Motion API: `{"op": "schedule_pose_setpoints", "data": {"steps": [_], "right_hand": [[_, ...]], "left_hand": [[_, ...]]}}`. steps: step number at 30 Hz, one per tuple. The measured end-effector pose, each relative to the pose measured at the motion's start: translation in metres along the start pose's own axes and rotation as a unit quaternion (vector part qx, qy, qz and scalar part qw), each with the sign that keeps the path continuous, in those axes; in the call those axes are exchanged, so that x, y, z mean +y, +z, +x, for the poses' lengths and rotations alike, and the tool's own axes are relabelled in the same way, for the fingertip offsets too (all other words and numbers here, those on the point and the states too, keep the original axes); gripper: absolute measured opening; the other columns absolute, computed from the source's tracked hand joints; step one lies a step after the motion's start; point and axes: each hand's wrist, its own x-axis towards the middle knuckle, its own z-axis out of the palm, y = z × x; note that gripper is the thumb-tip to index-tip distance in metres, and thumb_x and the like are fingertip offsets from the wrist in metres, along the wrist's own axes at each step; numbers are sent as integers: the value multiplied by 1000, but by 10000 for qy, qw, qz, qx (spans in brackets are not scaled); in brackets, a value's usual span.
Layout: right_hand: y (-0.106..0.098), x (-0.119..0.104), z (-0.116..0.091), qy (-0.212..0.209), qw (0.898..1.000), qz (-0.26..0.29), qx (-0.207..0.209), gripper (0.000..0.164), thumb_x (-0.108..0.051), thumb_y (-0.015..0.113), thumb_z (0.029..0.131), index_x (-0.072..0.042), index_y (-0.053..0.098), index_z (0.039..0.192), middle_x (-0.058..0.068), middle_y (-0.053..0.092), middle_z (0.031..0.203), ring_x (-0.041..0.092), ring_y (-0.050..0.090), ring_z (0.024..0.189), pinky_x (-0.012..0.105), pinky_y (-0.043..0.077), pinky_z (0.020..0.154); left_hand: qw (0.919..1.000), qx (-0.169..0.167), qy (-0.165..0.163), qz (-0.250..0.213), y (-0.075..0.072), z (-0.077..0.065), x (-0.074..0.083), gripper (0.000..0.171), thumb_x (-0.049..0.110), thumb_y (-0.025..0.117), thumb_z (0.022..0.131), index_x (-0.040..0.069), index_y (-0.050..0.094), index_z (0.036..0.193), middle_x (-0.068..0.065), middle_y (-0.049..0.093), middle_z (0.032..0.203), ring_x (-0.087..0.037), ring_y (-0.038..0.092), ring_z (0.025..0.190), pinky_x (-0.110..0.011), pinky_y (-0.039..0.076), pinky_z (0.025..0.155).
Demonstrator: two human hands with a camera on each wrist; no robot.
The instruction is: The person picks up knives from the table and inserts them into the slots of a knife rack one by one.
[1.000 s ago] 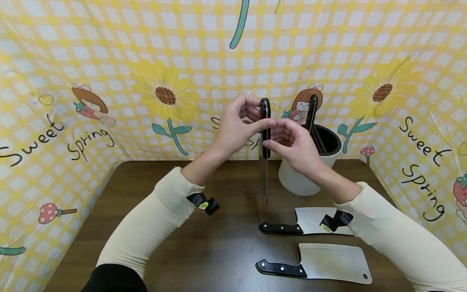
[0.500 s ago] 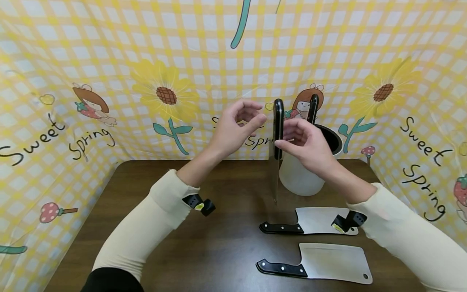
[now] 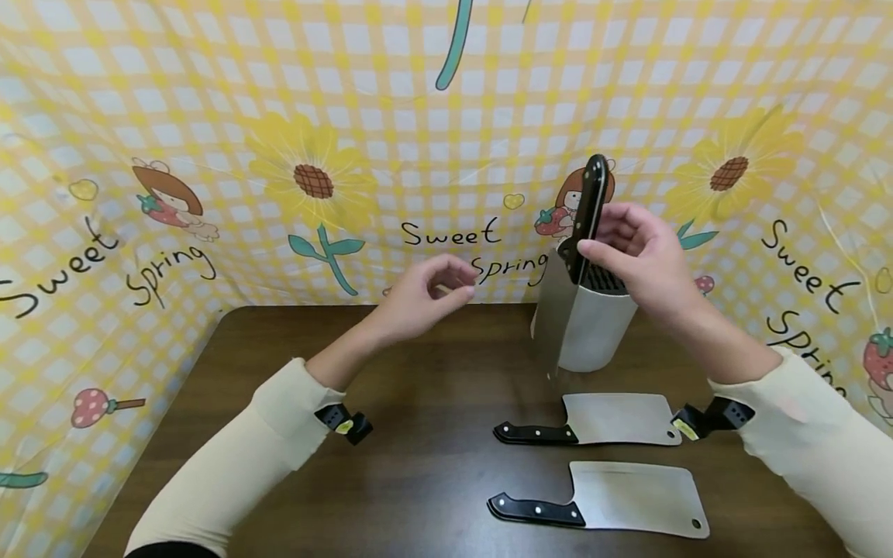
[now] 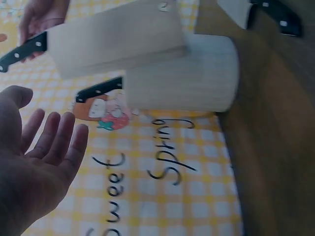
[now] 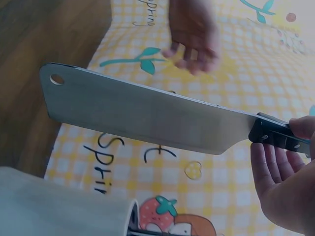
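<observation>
My right hand (image 3: 645, 256) pinches the black riveted handle of a cleaver (image 5: 147, 110) between thumb and fingers. Its broad blade points down, and in the head view it overlaps the left side of the white knife holder (image 3: 600, 333). Dark slots show in the holder's top. Another black knife handle (image 4: 101, 89) sticks out of the holder in the left wrist view. Left of the holder, my left hand (image 3: 425, 298) hangs in the air with loosely bent fingers, holding nothing.
Two more cleavers lie on the brown wooden table (image 3: 391, 465), handles to the left: a smaller one (image 3: 617, 418) in front of the holder and a larger one (image 3: 642, 500) nearer me. A yellow checked cloth (image 3: 391, 139) hangs behind and along both sides.
My left hand has let go of the cleaver handle and drawn back down and left. My right hand has carried the cleaver rightward to the holder, where its handle now leans.
</observation>
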Motion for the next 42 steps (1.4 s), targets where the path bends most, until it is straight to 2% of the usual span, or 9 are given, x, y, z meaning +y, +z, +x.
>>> {"op": "schedule_pose_setpoints", "data": {"steps": [5,12,19,23,28,32,35,38,42], "right_hand": [[-14,-8,0,-178,9985,455,232,25,11,68,90,-7,67,107,3,69,92,12,65,83,18,54,78],[-33,-21,2,-364,9950,847,394,26,15,66,90,-3,68,109,6,70,92,13,68,82,19,57,75],[-50,-36,6,-649,9866,1371,594,24,19,63,89,5,65,109,11,70,90,17,69,79,23,59,73],[-59,-42,11,-866,9782,1692,840,24,23,61,88,8,64,106,14,69,86,19,67,74,25,59,69],[-70,-44,17,-904,9721,1924,994,23,22,64,87,10,62,107,16,68,87,21,68,75,26,60,68],[-77,-46,23,-855,9680,2068,1130,24,24,63,86,11,61,107,17,68,88,22,69,76,27,60,68],[-80,-47,26,-848,9662,2096,1234,24,25,63,86,10,60,105,17,67,87,22,67,72,26,59,65],[-81,-49,30,-911,9675,1993,1265,24,23,65,85,11,61,106,17,67,86,22,66,68,25,57,61],[-83,-50,36,-976,9693,1843,1303,27,20,70,84,12,63,109,17,67,87,22,66,67,24,57,60]], "left_hand": [[9988,-371,-239,210,-1,-23,-18,19,15,68,100,7,67,117,-7,69,109,-19,64,96,-39,54,83],[9968,-607,-279,437,-3,-59,-43,18,15,69,99,11,68,116,-1,69,105,-18,64,94,-33,54,79],[9938,-870,-431,539,2,-89,-56,19,14,70,98,14,67,117,3,68,108,-14,64,98,-31,56,83],[9938,-913,-387,512,14,-103,-64,22,13,70,98,11,66,119,1,68,111,-15,64,99,-32,56,85],[9933,-999,-347,470,38,-117,-79,24,14,70,98,10,66,122,-3,68,114,-14,65,98,-32,56,86],[9917,-1176,-313,404,58,-123,-89,28,16,71,98,12,65,125,-10,68,117,-22,67,104,-41,57,89],[9895,-1356,-244,431,71,-127,-93,33,18,71,98,8,64,128,-13,68,121,-29,66,111,-48,54,94],[9866,-1528,-244,511,83,-132,-95,36,18,73,97,4,63,129,-12,68,124,-26,65,116,-47,52,100],[9844,-1643,-131,613,98,-136,-97,37,16,76,94,3,65,127,-9,69,123,-18,63,115,-38,49,103]]}}
